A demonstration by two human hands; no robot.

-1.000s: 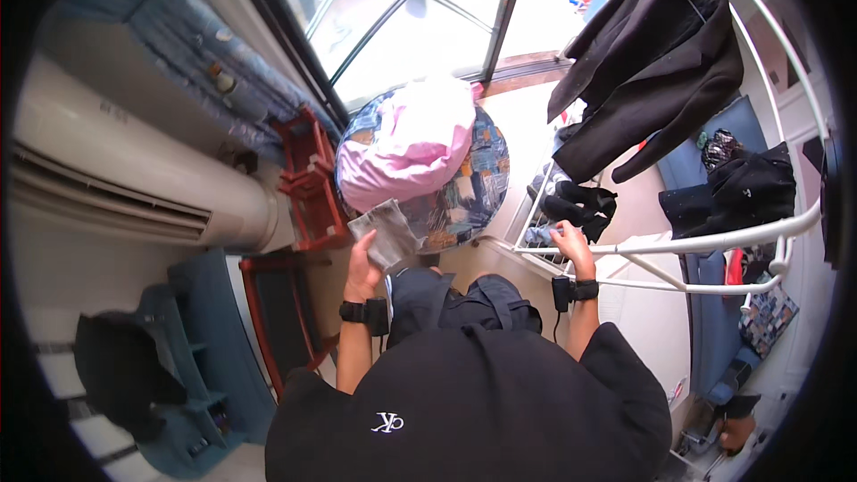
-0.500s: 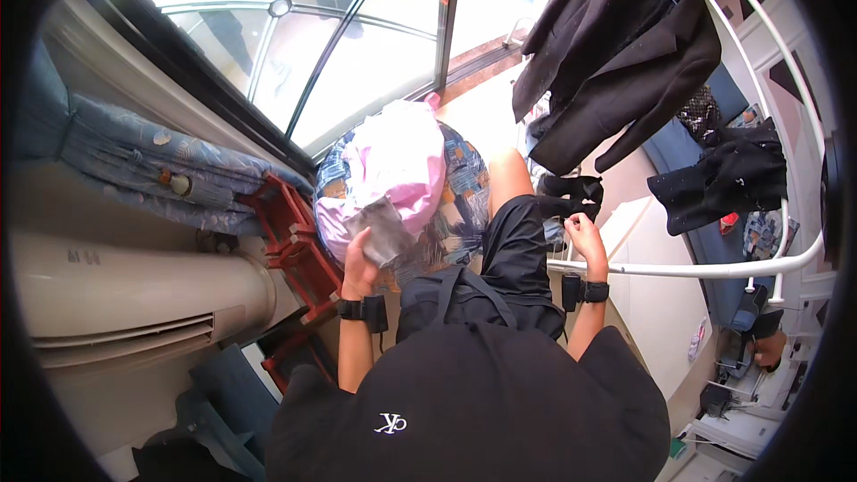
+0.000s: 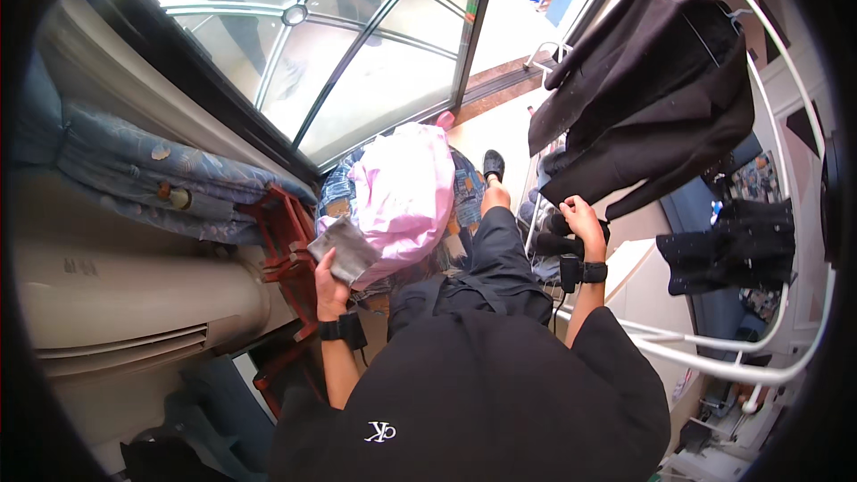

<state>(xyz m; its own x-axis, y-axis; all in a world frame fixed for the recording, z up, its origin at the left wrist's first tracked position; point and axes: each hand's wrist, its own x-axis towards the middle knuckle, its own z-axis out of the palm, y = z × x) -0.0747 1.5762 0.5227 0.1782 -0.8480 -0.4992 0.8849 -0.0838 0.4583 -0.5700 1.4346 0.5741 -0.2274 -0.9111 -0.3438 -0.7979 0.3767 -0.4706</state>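
My left hand [image 3: 330, 289] grips a grey folded cloth [image 3: 346, 251], the thumb lying on top of it. The cloth is held just above a pink garment [image 3: 406, 187], which lies heaped on a round seat or table with a blue and tan patterned cover [image 3: 467, 205]. In front of my body on the right, my right hand [image 3: 583, 220] is raised with its fingers curled in. What it holds, if anything, cannot be made out. It is nearest to a dark jacket [image 3: 656, 89] on a hanger and to small black items on the rack.
A white drying rack [image 3: 768, 366] curves along the right, with a black garment [image 3: 736, 245] hung on it. A glass door [image 3: 393, 71] stands ahead. To the left are a reddish wooden stand [image 3: 287, 232], a blue curtain [image 3: 125, 156] and a white air conditioner [image 3: 134, 295].
My view and body have shifted, so the rack and jacket appear farther right. My forward foot now shows. The left hand with the grey cloth has moved left; the right fingers remain curled.
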